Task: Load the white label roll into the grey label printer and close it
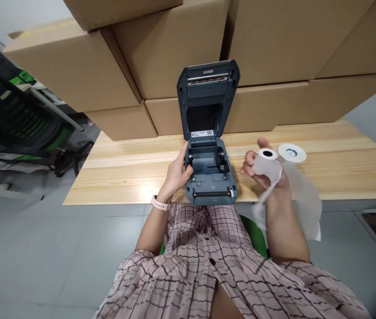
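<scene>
A dark grey label printer (pixel 210 177) stands on the wooden table near its front edge, its lid (pixel 208 95) swung up and its inside bare of any roll. My left hand (pixel 177 173) grips the printer's left side, the thumb over the rim. To the right of the printer, my right hand (pixel 259 170) holds a small white paper roll (pixel 265 156) with a dark core, its loose strip hanging down by the wrist. Just beyond that hand, a wider white roll (pixel 292 153) lies on the table, its paper trailing over the front edge.
Stacked cardboard boxes (pixel 174 48) form a wall along the back of the wooden table (pixel 124 168). A green and black chair (pixel 18 119) stands on the floor to the left. Below the printer are my lap and the green seat (pixel 253 232).
</scene>
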A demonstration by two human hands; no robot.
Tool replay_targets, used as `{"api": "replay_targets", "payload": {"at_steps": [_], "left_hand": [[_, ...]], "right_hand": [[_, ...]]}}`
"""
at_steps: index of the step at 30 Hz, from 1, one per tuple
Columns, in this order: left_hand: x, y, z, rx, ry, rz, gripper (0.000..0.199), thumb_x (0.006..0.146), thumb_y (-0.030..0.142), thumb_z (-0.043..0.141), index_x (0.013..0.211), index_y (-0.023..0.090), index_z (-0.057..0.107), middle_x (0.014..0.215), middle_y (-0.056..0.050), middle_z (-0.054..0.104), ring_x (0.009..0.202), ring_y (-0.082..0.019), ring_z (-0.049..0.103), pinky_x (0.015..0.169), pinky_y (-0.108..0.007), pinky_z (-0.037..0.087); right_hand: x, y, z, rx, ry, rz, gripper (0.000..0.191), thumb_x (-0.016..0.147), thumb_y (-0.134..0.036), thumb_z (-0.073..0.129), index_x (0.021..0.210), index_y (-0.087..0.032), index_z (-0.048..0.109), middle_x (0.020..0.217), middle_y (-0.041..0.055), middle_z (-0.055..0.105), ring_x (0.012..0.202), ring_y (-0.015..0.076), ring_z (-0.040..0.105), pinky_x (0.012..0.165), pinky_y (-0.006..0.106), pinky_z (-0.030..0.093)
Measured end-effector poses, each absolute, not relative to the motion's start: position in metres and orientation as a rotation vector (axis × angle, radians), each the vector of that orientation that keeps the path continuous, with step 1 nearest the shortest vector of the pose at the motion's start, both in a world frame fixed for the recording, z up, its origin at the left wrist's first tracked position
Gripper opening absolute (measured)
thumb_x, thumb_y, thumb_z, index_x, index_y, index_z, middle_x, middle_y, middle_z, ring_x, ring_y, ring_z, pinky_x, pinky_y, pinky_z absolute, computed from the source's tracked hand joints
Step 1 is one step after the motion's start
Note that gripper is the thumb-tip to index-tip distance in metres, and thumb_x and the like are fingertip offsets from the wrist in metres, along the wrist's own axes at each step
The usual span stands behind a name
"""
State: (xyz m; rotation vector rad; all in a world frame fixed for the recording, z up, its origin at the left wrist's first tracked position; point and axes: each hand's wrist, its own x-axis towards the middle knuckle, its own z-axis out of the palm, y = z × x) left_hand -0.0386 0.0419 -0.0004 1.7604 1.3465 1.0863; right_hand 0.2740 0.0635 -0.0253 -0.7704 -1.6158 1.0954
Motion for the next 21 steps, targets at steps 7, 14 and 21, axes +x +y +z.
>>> {"api": "replay_targets", "payload": {"at_steps": [7, 14, 21], "left_hand": [[-0.037, 0.041, 0.000, 1.772, 1.377, 1.070, 0.086, 0.083, 0.015, 0.057, 0.166, 0.026, 0.038, 0.134, -0.010, 0.075, 0.106, -0.027, 0.073, 0.091, -0.041, 0.057], [-0.037, 0.040, 0.000, 1.770, 1.391, 1.066, 0.086, 0.083, 0.016, 0.057, 0.166, 0.026, 0.038, 0.139, -0.011, 0.072, 0.111, -0.028, 0.073, 0.093, -0.044, 0.057], [-0.036, 0.041, -0.001, 1.733, 1.372, 1.110, 0.081, 0.085, 0.017, 0.063, 0.162, 0.030, 0.045, 0.137, -0.010, 0.074, 0.107, -0.028, 0.073, 0.090, -0.043, 0.059]], "right_hand": [[0.302, 0.033, -0.061, -0.811, -1.472, 1.344, 0.072, 0.091, -0.053, 0.075, 0.157, -0.049, 0.047, 0.120, 0.0026, 0.075, 0.096, 0.0241, 0.079, 0.093, 0.051, 0.065], [0.294, 0.044, -0.057, -0.974, -1.518, 1.408, 0.054, 0.085, -0.044, 0.085, 0.135, -0.030, 0.069, 0.132, 0.0097, 0.076, 0.122, 0.0249, 0.073, 0.101, 0.042, 0.062], [0.281, 0.074, -0.063, -1.026, -1.455, 1.172, 0.045, 0.079, -0.053, 0.086, 0.109, -0.027, 0.064, 0.128, 0.0115, 0.076, 0.126, 0.0283, 0.070, 0.099, 0.048, 0.062]]}}
